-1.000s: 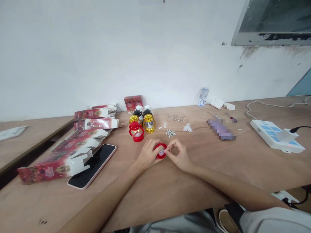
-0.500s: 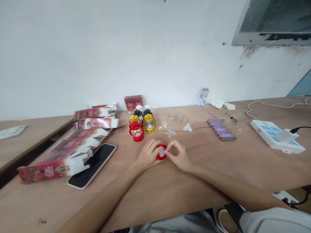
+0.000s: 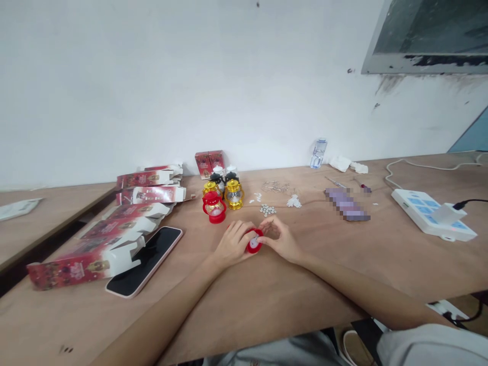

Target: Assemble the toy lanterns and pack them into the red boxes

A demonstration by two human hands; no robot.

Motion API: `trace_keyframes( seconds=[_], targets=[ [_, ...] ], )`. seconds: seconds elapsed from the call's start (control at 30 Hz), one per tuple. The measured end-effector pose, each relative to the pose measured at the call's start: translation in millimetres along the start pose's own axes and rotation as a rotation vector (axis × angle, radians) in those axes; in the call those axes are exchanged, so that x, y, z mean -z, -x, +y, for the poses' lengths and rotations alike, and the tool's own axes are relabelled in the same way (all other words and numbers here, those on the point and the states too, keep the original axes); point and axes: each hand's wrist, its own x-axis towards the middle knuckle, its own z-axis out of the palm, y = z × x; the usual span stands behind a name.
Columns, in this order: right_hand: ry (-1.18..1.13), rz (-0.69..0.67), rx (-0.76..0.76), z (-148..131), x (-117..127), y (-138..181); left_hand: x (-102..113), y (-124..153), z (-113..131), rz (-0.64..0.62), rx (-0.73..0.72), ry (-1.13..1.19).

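My left hand [image 3: 233, 244] is wrapped round a small red lantern [image 3: 249, 248], which lies with its round base towards me and a pale disc in the middle of it. Most of the lantern's body is hidden by the fingers. From the other side my right hand [image 3: 281, 240] grips the base's rim, thumb at its edge and fingers curved behind. Just beyond stand another red lantern [image 3: 216, 207] and gold lanterns [image 3: 234, 194], with black and white ones behind. Button cells [image 3: 268, 209] and white pieces [image 3: 294, 201] lie in small heaps past my hands.
Flattened red boxes [image 3: 72, 270] spread over the left side, one overlapping a phone [image 3: 147, 262]. Two upright boxes [image 3: 209, 162] stand at the wall. Thin wire pieces [image 3: 276, 186], a bottle [image 3: 318, 153], a screwdriver [image 3: 364, 187], a blurred purple thing [image 3: 346, 204] and a power strip [image 3: 423, 211] lie further right.
My right thumb and fingers have parted from a pinch over the disc and shifted to the base's rim. The left hand keeps its hold on the lantern.
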Motion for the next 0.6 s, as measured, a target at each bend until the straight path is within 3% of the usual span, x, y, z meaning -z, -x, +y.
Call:
trace_keyframes(
  seconds=[0.3,0.43,0.6],
  targets=[
    [0.060,0.004,0.009,-2,-1,2,1,-1,1,-0.011,0.005,-0.017],
    [0.128,-0.012,0.127,2,4,-1,1,-3,4,0.015,0.023,-0.007],
    [0.733,0.127,0.197,33,40,-25,1,-5,7,-0.002,-0.017,-0.011]
  ],
)
